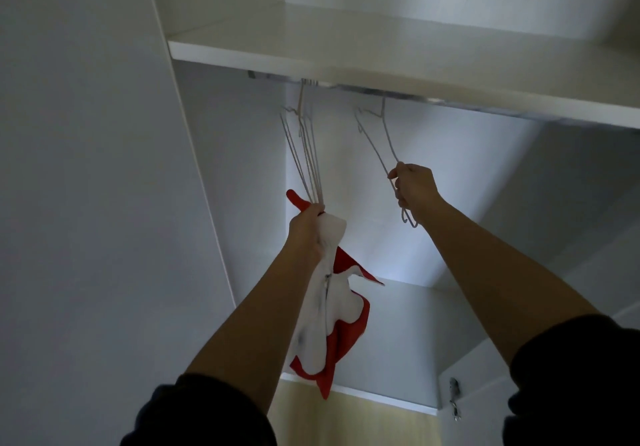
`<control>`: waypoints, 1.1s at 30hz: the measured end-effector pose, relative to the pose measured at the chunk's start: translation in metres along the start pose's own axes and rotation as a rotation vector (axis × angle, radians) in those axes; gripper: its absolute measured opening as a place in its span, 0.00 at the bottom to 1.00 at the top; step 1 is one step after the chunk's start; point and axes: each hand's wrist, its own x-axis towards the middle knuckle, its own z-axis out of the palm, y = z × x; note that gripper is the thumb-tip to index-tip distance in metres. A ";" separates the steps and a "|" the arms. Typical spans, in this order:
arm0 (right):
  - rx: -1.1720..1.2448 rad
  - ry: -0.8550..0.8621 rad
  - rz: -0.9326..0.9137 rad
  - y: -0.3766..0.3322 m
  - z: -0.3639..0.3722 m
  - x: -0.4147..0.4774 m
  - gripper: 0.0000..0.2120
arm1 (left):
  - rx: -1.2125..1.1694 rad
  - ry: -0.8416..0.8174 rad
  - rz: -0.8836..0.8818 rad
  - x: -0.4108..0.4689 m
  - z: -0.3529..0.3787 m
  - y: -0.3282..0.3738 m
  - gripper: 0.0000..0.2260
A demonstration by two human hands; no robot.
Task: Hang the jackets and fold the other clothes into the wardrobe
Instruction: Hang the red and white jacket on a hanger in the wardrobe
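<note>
I am reaching up into a white wardrobe. My left hand point(306, 227) grips a red and white jacket point(329, 321) with a zip; the jacket dangles below my fist. That fist also touches the lower ends of several white wire hangers point(304, 154) bunched on the metal rail point(346, 87). My right hand point(414, 187) is closed around the lower arm of a single white hanger point(375, 140), which hangs tilted from the rail further right. The rail runs under the upper shelf point(311, 47).
The wardrobe's left side panel point(194, 168) stands close to my left arm. A lower shelf point(398, 324) lies beneath the hanging space. An open door with a metal hinge point(454, 399) is at the lower right. Wooden floor shows at the bottom.
</note>
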 end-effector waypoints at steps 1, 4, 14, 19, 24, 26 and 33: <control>0.006 -0.006 0.008 0.000 -0.002 -0.005 0.16 | 0.006 0.005 -0.005 -0.001 0.001 0.000 0.07; 0.023 -0.024 0.040 0.005 -0.010 -0.021 0.16 | 0.027 0.010 0.006 -0.011 0.004 0.001 0.08; -0.046 -0.031 0.063 0.067 -0.064 -0.123 0.14 | 0.140 -0.012 0.044 -0.062 0.018 -0.015 0.11; -0.066 0.004 -0.074 0.100 -0.111 -0.225 0.18 | 0.159 -0.069 0.118 -0.099 0.032 -0.034 0.12; -0.061 -0.004 -0.150 0.114 -0.133 -0.275 0.14 | 0.214 -0.106 0.153 -0.134 0.040 -0.061 0.12; -0.070 0.106 -0.178 0.108 -0.138 -0.280 0.14 | 0.239 -0.114 0.158 -0.146 0.040 -0.071 0.13; 0.126 0.038 -0.275 0.104 -0.183 -0.335 0.15 | 0.295 -0.122 0.195 -0.156 0.022 -0.079 0.16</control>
